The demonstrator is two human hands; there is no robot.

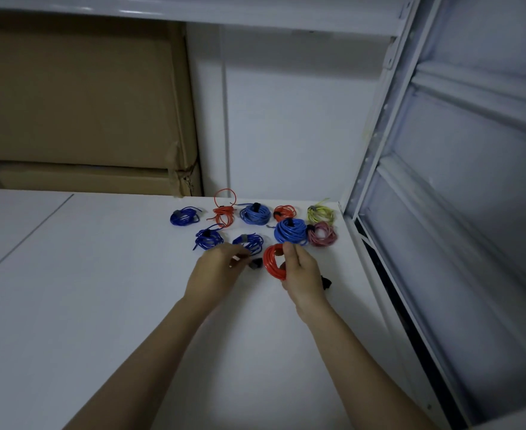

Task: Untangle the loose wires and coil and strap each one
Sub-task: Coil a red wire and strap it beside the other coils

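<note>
Near the far right corner of the white table, the right hand grips a bright red-orange coil of plastic-coated wire, thumb hooked over its top, lifted just in front of the strapped coils. The left hand pinches what looks like a small black strap beside it, though blur hides the detail. If the right grip slackens before the strap goes round, the springy loops could fan open; another black strap lies close to the table's right edge and could be knocked off
</note>
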